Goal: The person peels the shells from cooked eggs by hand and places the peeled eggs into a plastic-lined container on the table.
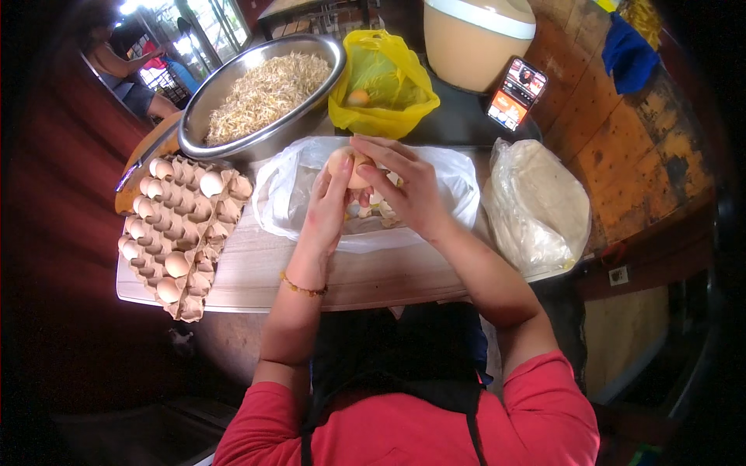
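Observation:
Both hands meet above a white plastic bag [281,195] spread on the table. My left hand [325,209] cups a brown egg [356,167], its thumb lying along the shell. From the other side my right hand [412,183] bears on the same egg with thumb and fingers. The fingers hide part of it, so whether its shell is cracked is unclear. Broken eggshell pieces [386,216] lie in the white bag below. Just beyond, a yellow plastic bag [415,103] stands with its mouth up, and one brown egg [358,98] shows inside.
To the left, a cardboard egg tray [198,233] carries several eggs. Behind it leans a steel bowl [192,143] full of pale, thin pieces. A filled clear plastic bag [536,198] sits at right. Farther back are a lit phone [516,93], a beige container [475,49] and another person [125,76].

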Action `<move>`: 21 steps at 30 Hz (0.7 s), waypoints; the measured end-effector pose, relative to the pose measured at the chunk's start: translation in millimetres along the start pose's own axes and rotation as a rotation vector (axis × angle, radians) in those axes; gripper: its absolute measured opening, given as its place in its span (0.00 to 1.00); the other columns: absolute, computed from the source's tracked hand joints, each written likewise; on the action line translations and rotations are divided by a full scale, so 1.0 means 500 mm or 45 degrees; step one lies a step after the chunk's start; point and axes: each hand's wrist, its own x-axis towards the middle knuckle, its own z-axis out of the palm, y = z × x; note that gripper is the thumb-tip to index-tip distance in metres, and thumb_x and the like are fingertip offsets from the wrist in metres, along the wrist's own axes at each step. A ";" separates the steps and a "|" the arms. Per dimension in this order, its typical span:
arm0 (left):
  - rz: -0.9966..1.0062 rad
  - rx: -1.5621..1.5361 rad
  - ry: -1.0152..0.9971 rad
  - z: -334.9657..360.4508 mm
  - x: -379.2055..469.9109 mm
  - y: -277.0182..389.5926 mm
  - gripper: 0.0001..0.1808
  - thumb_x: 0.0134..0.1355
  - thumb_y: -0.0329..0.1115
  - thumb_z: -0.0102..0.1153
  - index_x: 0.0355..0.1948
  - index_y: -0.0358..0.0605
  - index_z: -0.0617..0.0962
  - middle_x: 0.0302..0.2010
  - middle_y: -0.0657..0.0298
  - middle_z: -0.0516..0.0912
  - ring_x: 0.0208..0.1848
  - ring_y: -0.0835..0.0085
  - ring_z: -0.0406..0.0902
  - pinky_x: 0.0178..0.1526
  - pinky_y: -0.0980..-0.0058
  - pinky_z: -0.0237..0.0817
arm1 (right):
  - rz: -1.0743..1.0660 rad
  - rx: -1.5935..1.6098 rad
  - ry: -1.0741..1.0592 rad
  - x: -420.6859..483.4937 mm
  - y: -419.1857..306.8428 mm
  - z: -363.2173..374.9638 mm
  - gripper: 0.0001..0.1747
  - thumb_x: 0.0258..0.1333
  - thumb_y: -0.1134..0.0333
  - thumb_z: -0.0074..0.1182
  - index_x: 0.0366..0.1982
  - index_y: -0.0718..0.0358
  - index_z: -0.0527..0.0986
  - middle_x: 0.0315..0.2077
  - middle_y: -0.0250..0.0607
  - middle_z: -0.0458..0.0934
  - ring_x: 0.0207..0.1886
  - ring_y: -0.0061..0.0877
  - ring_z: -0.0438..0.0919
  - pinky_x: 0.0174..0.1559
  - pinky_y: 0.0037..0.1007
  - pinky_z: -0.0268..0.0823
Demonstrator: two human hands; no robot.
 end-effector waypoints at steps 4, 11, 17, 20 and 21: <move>-0.026 0.016 0.007 0.002 -0.001 -0.002 0.18 0.71 0.45 0.43 0.49 0.40 0.73 0.33 0.64 0.78 0.29 0.80 0.72 0.32 0.82 0.63 | -0.036 -0.086 0.063 -0.006 0.001 -0.003 0.16 0.54 0.75 0.55 0.47 0.65 0.77 0.41 0.43 0.81 0.43 0.35 0.79 0.46 0.31 0.70; -0.076 0.068 0.004 -0.003 -0.005 0.000 0.19 0.71 0.46 0.43 0.48 0.40 0.73 0.29 0.63 0.78 0.27 0.81 0.71 0.30 0.84 0.61 | -0.147 -0.305 0.103 -0.002 0.000 -0.001 0.13 0.53 0.75 0.54 0.43 0.63 0.78 0.35 0.42 0.81 0.38 0.39 0.79 0.41 0.33 0.71; -0.136 0.078 -0.064 -0.003 -0.003 -0.004 0.20 0.71 0.47 0.42 0.48 0.40 0.74 0.28 0.63 0.78 0.27 0.81 0.71 0.29 0.83 0.61 | -0.204 -0.431 0.130 -0.007 0.008 -0.012 0.09 0.53 0.75 0.54 0.38 0.63 0.78 0.34 0.43 0.80 0.37 0.40 0.79 0.39 0.35 0.71; -0.138 0.062 -0.061 0.000 -0.006 0.000 0.20 0.71 0.47 0.41 0.48 0.39 0.74 0.30 0.63 0.78 0.29 0.80 0.72 0.30 0.82 0.62 | -0.204 -0.542 0.090 -0.005 0.005 -0.017 0.08 0.53 0.75 0.54 0.37 0.63 0.78 0.34 0.43 0.80 0.37 0.40 0.79 0.39 0.35 0.71; -0.135 0.054 -0.050 0.003 -0.006 0.000 0.21 0.71 0.47 0.41 0.48 0.39 0.74 0.30 0.63 0.78 0.30 0.80 0.72 0.31 0.81 0.64 | -0.131 -0.493 0.118 -0.003 0.010 -0.019 0.08 0.53 0.75 0.54 0.37 0.64 0.78 0.34 0.43 0.80 0.37 0.40 0.78 0.39 0.35 0.71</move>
